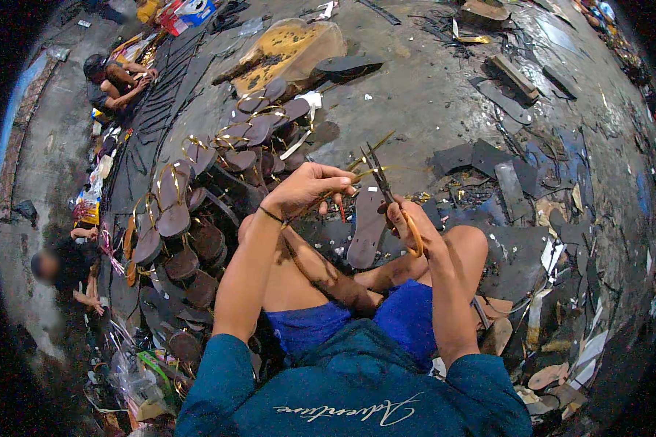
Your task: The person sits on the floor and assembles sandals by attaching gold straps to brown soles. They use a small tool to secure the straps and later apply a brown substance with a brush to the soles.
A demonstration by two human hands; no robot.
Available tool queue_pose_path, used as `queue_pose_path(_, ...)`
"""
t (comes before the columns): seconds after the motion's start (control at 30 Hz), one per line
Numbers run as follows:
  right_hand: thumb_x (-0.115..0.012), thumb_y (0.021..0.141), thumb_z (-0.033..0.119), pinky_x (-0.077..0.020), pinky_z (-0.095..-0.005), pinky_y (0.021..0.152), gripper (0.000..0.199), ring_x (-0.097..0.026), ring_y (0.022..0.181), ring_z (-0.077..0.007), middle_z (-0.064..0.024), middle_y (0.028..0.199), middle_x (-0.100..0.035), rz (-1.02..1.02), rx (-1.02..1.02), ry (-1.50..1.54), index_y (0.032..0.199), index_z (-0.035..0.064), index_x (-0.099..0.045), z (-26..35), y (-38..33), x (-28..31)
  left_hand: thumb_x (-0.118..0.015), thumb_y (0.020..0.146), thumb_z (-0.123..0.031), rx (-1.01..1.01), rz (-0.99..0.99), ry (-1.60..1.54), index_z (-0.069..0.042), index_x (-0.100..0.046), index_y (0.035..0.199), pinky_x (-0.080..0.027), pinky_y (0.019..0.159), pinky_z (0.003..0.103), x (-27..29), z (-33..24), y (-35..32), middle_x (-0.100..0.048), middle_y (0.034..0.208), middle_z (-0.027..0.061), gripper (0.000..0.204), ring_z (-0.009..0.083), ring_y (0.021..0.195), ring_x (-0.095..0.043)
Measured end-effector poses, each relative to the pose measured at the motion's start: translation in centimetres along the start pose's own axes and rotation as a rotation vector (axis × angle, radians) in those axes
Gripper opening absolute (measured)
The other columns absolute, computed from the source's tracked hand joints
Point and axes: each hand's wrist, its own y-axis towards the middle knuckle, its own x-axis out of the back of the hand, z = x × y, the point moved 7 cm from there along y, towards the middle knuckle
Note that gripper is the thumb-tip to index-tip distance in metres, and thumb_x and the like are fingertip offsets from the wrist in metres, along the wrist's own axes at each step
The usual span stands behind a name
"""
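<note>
Head view: the left hand (313, 187) pinches a gold strap (363, 173) between the hands; the right hand (410, 222) is closed around scissors (383, 186), whose blades the strap crosses. The pinch presumably steadies it there. A brown sole (367, 231) lies flat nearby. Heaped sandals (173, 198) crowd the left side; dark scraps (514, 186) clutter the right, limiting floor space.

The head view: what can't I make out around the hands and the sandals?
All in the head view:
Gold strip: the part inside the left hand is hidden by that hand.
Scissors: handles partly covered by the right hand.
Whether the blades touch the strip: too small to tell.
Piled sandals: lower ones hidden by those above.
</note>
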Motion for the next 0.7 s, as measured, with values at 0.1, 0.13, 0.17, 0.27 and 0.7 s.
queue_pose_path(0.1,-0.031,0.095,0.065,-0.042,-0.0357,0.058,0.069,-0.053,0.064,-0.0248,-0.0104,0.068,-0.052,-0.034,-0.076,-0.047,0.08,0.0012,-0.052,0.4,-0.3,0.6,-0.066,0.091,-0.02,-0.006,0.003,0.129,0.002,-0.062,0.12,-0.044,0.045,0.017,-0.2,-0.6,0.2,-0.07,0.092,0.005,0.037,0.0048,0.068,-0.06)
queue_pose_path(0.13,-0.031,0.095,0.065,-0.0421,-0.0364,0.058,0.069,-0.053,0.063,-0.0272,-0.0116,0.068,-0.052,-0.028,-0.089,-0.077,0.08,0.0009,-0.052,0.2,-0.3,0.7,-0.065,0.091,-0.02,-0.012,0.003,0.182,0.002,-0.062,0.12,-0.044,0.045,0.017,-0.3,-0.7,0.4,-0.07,0.092,0.0044,0.036,0.0044,0.068,-0.059)
queue_pose_path(0.17,-0.03,0.096,0.064,-0.0422,-0.037,0.059,0.068,-0.053,0.062,-0.0295,-0.0128,0.067,-0.052,-0.023,-0.103,-0.107,0.08,0.0005,-0.051,-0.1,-0.4,0.8,-0.065,0.091,-0.021,0.004,-0.003,0.208,0.0,-0.064,0.119,-0.041,0.044,0.017,-0.5,-1.0,0.5,-0.07,0.09,0.0026,0.035,0.0032,0.066,-0.057)
queue_pose_path(0.27,-0.031,0.097,0.062,-0.0421,-0.039,0.057,0.067,-0.052,0.06,-0.0333,-0.0147,0.065,-0.051,-0.112,-0.049,-0.117,0.079,0.0001,-0.051,-0.4,-0.8,1.3,-0.067,0.089,-0.025,-0.008,-0.008,0.291,-0.004,-0.068,0.114,-0.046,0.053,0.023,-0.7,-0.8,1.4,-0.069,0.087,0.0011,0.033,0.0069,0.07,-0.059)
queue_pose_path(0.7,-0.033,0.098,0.056,-0.0488,-0.0455,0.074,0.062,-0.063,0.086,-0.0419,-0.0219,0.087,-0.065,-0.016,-0.204,-0.102,0.096,0.0,-0.058,-2.3,-1.3,2.8,-0.063,0.091,-0.019,-0.267,-0.02,0.413,0.003,-0.066,0.114,-0.045,0.058,0.021,-1.4,-0.9,5.7,-0.067,0.086,-0.0001,0.032,0.0053,0.069,-0.055)
